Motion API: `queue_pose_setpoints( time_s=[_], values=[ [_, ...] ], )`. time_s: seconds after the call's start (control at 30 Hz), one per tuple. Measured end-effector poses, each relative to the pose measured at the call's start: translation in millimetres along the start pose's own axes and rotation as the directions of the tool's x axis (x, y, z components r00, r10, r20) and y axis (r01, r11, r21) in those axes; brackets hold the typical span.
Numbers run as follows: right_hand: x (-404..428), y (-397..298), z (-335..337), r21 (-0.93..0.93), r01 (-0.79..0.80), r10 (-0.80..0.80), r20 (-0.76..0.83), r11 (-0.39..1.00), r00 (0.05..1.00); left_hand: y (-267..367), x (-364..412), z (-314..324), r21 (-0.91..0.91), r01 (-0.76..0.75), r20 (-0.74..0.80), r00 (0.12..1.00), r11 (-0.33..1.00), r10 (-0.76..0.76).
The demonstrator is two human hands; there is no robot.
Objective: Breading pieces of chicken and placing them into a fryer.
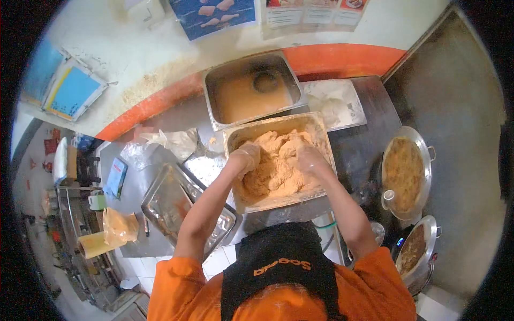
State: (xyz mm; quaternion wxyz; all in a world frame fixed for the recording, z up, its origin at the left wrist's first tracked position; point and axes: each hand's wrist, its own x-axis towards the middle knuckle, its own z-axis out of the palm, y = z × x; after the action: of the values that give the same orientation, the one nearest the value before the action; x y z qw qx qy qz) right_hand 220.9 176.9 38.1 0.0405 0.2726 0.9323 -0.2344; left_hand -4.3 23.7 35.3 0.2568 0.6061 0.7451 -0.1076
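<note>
A deep metal pan (281, 203) coated with breading stands on the counter before me. Inside it lie chicken pieces (270, 141) covered in orange-tinted flour (277, 180). My left hand (248, 157), in a clear plastic glove, is in the pan at its left side, against the coated pieces. My right hand (310, 159), gloved too, is at the right side of the pan, touching a coated piece. The fingers of both hands are partly buried or blurred, so their grip cannot be made out.
Behind stands a metal pan of cloudy orange liquid (241, 96), beside a tray of white flour (335, 104). Metal trays (164, 200), plastic bags (176, 142) and a blue packet (115, 176) lie left. Two large pans of frying oil (403, 172) (413, 248) stand right.
</note>
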Motion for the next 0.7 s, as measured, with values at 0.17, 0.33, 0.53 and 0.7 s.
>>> queue_pose_setpoints(
  time_s=[0.17,0.33,0.53,0.7],
  values=[
    [16.3,-24.8,-16.2,-0.010,-0.025,0.026,0.022,1.000,0.999,-1.6,-46.5,-11.0,-0.421,-0.138,-0.064,0.990,0.896,0.122],
    [18.2,-14.4,-19.4,0.339,-0.102,0.095,0.038,0.935,0.995,26.0,-88.9,-70.5,-0.285,0.100,-0.146,0.978,0.953,-0.146],
    [24.5,-47.6,5.6,0.199,0.125,-0.116,-0.054,0.972,0.992,3.9,-108.8,-31.8,-0.038,-0.160,-0.475,0.871,0.986,0.123],
    [29.4,-56.6,-8.6,0.746,-0.345,0.127,0.334,0.570,0.934,17.4,-107.3,-20.0,0.237,-0.123,-0.527,0.817,0.964,0.234]
  ],
)
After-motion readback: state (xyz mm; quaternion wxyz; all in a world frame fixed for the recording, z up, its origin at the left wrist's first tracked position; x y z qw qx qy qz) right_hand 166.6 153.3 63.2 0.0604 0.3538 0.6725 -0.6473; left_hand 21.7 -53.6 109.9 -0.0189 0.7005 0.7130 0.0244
